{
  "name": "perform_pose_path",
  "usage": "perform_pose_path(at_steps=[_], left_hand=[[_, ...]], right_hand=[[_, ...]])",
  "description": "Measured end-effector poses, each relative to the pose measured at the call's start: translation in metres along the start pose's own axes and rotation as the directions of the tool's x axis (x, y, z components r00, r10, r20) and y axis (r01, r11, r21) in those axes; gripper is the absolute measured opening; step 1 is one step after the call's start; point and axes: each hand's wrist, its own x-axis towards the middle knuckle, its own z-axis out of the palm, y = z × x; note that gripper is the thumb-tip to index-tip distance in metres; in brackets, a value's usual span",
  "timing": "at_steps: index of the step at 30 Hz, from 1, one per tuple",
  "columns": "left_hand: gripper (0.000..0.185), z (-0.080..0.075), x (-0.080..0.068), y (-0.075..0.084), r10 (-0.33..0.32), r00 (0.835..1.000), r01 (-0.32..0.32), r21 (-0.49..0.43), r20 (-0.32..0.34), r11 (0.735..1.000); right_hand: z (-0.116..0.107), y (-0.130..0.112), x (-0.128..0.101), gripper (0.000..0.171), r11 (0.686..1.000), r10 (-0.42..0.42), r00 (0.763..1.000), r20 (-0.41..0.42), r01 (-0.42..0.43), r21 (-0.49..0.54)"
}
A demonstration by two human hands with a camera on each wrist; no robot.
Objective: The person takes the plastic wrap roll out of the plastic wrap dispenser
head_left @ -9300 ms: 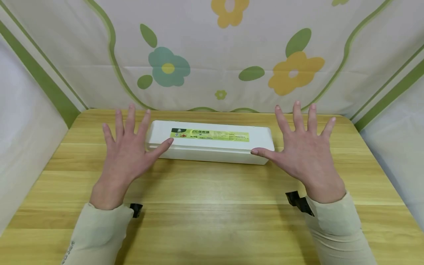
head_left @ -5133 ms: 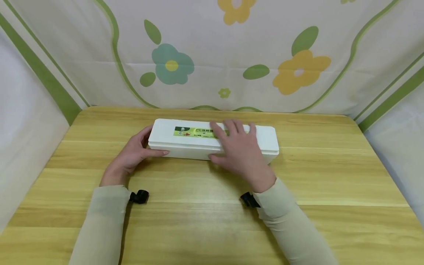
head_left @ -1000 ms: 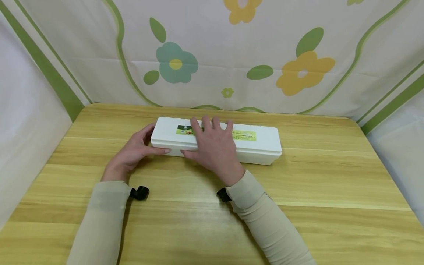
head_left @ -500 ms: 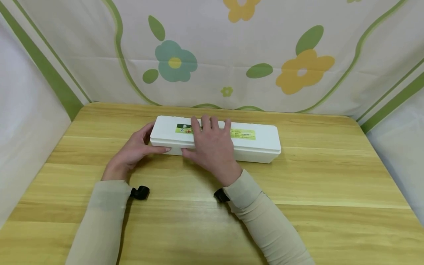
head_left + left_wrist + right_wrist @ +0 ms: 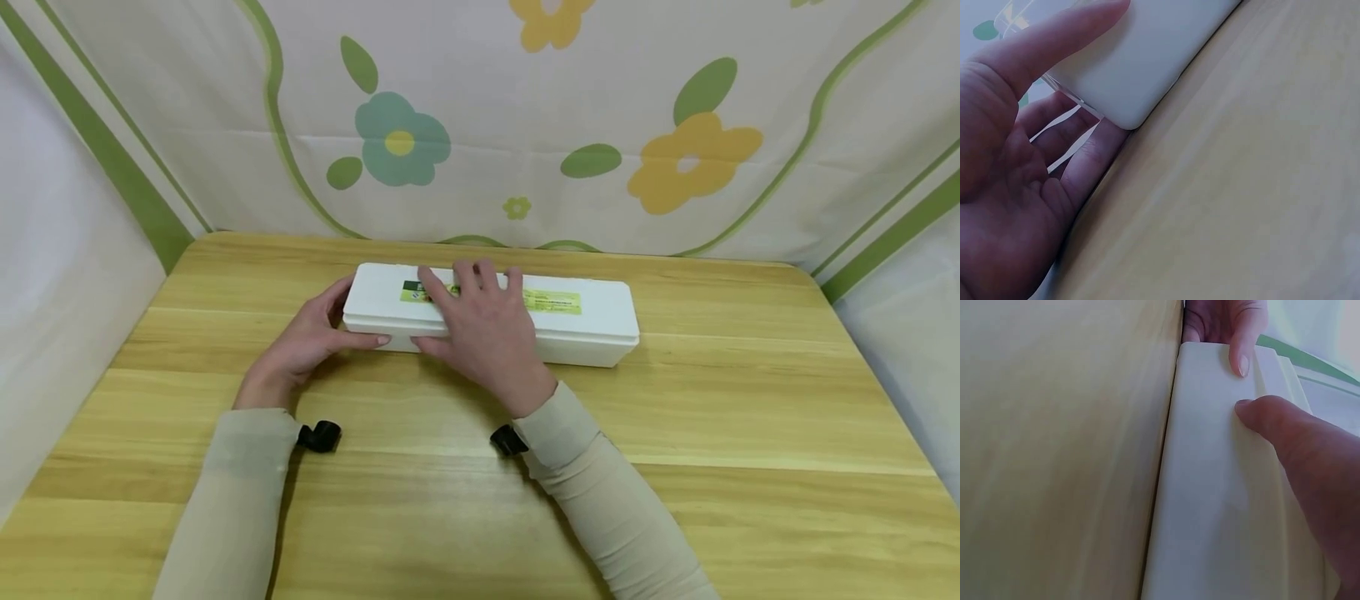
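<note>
A long white cling film box point(image 5: 600, 310) with a closed lid and a green-yellow label point(image 5: 555, 302) lies lengthwise on the wooden table. My left hand point(image 5: 303, 340) grips its left end, thumb along the front wall and fingers round behind. In the left wrist view, the fingers point(image 5: 1094, 153) reach low at the end of the box point(image 5: 1154, 56). My right hand point(image 5: 491, 337) holds the box left of its middle, fingers spread over the lid and part of the label. Its thumb point(image 5: 1272, 419) presses the front wall just below the lid seam, close to the left thumb point(image 5: 1242, 359).
The wooden table point(image 5: 420, 525) extends in front of the box and to both sides. Behind its far edge hangs a white cloth point(image 5: 495, 108) with flower prints, and pale cloth walls stand left and right. Black wrist camera mounts point(image 5: 321, 437) sit at both cuffs.
Both hands, first spread open over the table, came onto the box. The right hand then slid left along the lid; lately its index finger shifted slightly left. The box stays put.
</note>
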Motion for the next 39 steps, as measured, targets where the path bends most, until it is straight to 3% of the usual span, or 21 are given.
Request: perform_pose_path(at_steps=[17, 23, 32, 39], left_hand=[[0.097, 0.000, 0.001, 0.000, 0.009, 1.000, -0.009, 0.017, -0.008, 1.000], [0.094, -0.001, 0.002, -0.002, 0.017, 1.000, -0.017, 0.014, -0.012, 1.000], [0.095, -0.001, 0.003, -0.002, 0.012, 1.000, -0.011, 0.018, -0.015, 1.000], [0.094, -0.001, 0.002, 0.000, 0.012, 1.000, -0.012, 0.025, -0.007, 1.000]], right_hand=[[0.003, -0.001, 0.002, 0.084, 1.000, 0.008, 0.999, -0.053, -0.007, 0.017], [0.000, -0.007, 0.004, 0.084, 0.999, -0.013, 1.000, -0.016, 0.013, 0.038], [-0.002, -0.009, 0.003, 0.085, 0.999, -0.030, 1.000, 0.010, 0.030, -0.012], [-0.004, -0.010, 0.002, 0.083, 0.998, -0.035, 0.999, -0.022, 0.034, -0.050]])
